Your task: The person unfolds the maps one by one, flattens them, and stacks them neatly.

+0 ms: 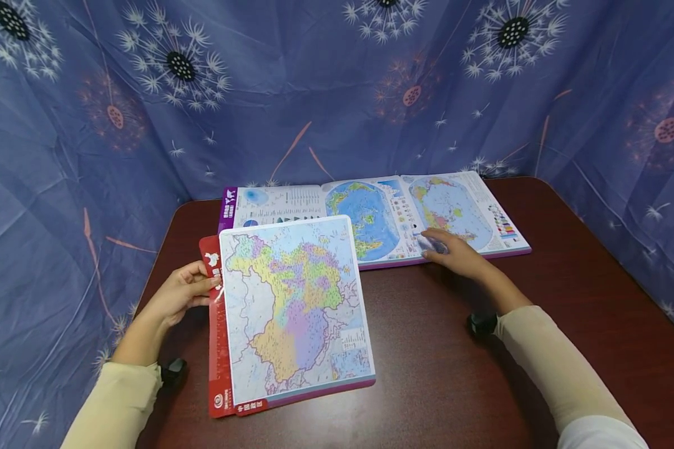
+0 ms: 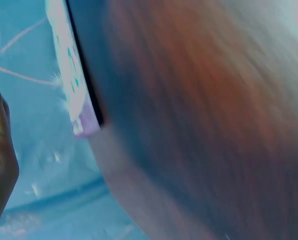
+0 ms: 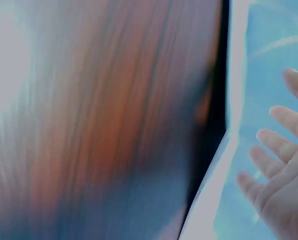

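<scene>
Head view: the left hand (image 1: pixel 181 294) reaches forward, pinching the red-edged map (image 1: pixel 297 312) before the unfolded maps (image 1: pixel 365 218) on the bench (image 1: pixel 421 349); the right hand (image 1: pixel 454 252) extends over those maps.

Left wrist view: grip not visible.

Right wrist view: released, fingers spread.

**One left hand (image 1: pixel 185 290), one right hand (image 1: pixel 452 252), one tabletop (image 1: pixel 415 362)**

There are two maps: one red-edged map (image 1: pixel 292 312) and one spread-out map (image 1: pixel 393 215). The spread-out map shows three panels (image 1: pixel 281 202), with two oval maps (image 1: pixel 365 218) printed among them. Two pale sleeves (image 1: pixel 115 402) and two dark wrist devices (image 1: pixel 482 324) show. On the blue cloth (image 1: pixel 348 137), four dark flower centres (image 1: pixel 180 66) and three pink flower centres (image 1: pixel 412 95) can be counted.
</scene>
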A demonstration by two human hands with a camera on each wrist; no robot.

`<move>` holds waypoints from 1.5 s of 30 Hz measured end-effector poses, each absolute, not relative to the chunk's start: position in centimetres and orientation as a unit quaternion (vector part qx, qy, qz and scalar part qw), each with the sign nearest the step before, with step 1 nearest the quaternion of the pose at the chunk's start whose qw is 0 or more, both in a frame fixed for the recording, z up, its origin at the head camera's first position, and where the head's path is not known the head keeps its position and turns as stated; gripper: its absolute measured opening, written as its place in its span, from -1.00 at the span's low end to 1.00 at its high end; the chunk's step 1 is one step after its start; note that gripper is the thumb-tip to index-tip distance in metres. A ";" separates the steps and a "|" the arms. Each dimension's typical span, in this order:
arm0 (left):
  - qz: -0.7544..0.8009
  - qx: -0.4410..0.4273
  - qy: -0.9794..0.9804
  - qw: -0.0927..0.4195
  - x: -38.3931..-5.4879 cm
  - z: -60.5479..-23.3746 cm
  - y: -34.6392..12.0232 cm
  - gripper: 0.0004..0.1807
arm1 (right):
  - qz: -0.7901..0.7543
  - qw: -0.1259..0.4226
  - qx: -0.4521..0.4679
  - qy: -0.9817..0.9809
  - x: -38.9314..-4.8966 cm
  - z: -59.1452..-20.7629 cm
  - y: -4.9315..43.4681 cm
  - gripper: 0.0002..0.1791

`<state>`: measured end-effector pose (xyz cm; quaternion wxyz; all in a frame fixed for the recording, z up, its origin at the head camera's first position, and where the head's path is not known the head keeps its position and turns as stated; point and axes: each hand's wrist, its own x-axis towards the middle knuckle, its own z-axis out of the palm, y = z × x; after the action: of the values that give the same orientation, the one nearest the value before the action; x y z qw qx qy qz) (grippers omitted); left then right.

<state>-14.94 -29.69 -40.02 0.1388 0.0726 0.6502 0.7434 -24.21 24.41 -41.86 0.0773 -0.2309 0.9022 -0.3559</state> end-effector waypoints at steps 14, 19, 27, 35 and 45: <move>0.799 0.038 0.595 0.074 -16.5 -38.9 -25.0 -0.73 | -0.599 0.243 -0.212 0.733 -19.1 -40.8 16.7 -0.60; 0.799 0.025 0.598 0.061 -16.5 -38.2 -23.5 -0.77 | -0.593 0.202 -0.195 0.754 -18.8 -41.2 17.0 -0.74; 0.774 0.013 0.631 0.049 -16.6 -37.6 -22.0 -0.94 | -0.617 0.151 -0.178 0.751 -18.6 -41.3 17.7 -0.79; 0.744 0.022 0.662 0.083 -16.2 -38.3 -21.1 -0.97 | -0.647 0.124 -0.144 0.738 -18.7 -40.6 17.9 -0.88; 0.729 0.040 0.679 0.076 -15.5 -38.9 -20.7 -0.88 | -0.648 0.092 -0.137 0.743 -19.0 -39.7 17.9 -0.92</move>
<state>-15.48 -20.74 -38.87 0.0758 0.0395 0.6789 0.7293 -19.05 17.89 -39.71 0.0918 -0.1366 0.7435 -0.6482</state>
